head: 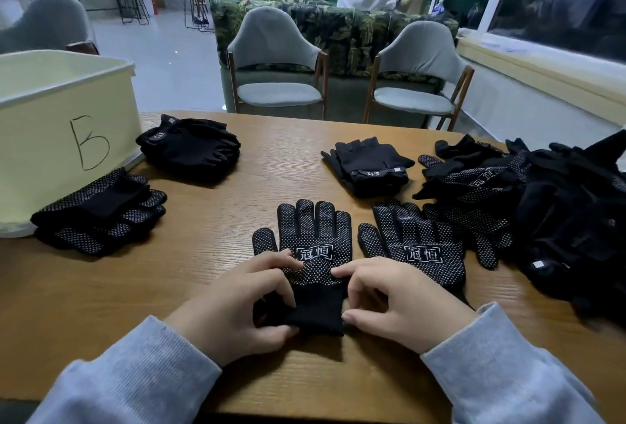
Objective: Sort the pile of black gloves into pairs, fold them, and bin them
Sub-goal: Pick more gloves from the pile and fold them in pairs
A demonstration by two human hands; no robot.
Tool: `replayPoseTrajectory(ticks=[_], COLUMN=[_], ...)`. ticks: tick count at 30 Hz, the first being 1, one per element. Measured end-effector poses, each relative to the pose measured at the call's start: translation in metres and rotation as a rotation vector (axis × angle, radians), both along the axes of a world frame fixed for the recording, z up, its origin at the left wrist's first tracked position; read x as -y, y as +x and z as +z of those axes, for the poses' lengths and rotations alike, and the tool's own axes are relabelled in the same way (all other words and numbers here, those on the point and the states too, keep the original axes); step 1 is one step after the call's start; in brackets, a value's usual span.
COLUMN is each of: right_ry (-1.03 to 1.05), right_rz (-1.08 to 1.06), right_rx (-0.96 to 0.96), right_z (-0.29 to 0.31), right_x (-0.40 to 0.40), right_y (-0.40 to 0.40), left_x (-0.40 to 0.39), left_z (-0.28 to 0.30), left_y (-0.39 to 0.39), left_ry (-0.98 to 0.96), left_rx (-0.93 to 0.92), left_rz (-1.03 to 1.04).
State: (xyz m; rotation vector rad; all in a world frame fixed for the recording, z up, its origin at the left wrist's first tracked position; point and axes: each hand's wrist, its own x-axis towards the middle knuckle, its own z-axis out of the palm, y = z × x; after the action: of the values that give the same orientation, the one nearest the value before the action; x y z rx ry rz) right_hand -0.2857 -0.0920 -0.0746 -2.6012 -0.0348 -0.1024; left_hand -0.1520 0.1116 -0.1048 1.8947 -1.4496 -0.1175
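A black knit glove with white grip dots point(313, 247) lies flat, palm up, on the brown wooden surface point(210, 288). The left hand point(233, 305) and right hand point(399, 301) pinch its cuff and lower palm from either side, fingers point(342, 271) curled onto the fabric. Just right of the right fingers lies a matching dotted glove point(420, 247), and beyond it a heap of black gloves point(548, 213). Far left of the left fingers, folded dotted gloves point(98, 213) sit against a pale yellow plastic bin marked "B" point(64, 139).
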Motion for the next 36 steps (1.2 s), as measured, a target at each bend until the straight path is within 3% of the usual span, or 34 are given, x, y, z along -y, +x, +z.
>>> replayPoseTrajectory(ticks=[9,13,16,21,36], right_ry=[-0.016,-0.015,-0.010,0.002,-0.151], right_rz=[0.040,0.007,-0.024,-0.065,-0.190], right_rx=[0.009,0.031,0.047,0.062,0.039], right_z=[0.002,0.004,0.006,0.009,0.022], right_x=[-0.001,-0.003,-0.003,-0.002,-0.005], right_y=[0.000,0.003,0.006,0.011,0.045], left_x=[0.004,0.001,-0.001,0.001,0.038], left_z=[0.007,0.011,0.014,0.009,0.014], left_y=[-0.001,-0.009,-0.011,-0.003,0.024], left_ry=[-0.201,-0.320,-0.337,-0.178,-0.153], left_rx=[-0.131,-0.459,-0.373,-0.135,-0.018], left_rz=[0.068,0.073,0.093,0.101,0.254])
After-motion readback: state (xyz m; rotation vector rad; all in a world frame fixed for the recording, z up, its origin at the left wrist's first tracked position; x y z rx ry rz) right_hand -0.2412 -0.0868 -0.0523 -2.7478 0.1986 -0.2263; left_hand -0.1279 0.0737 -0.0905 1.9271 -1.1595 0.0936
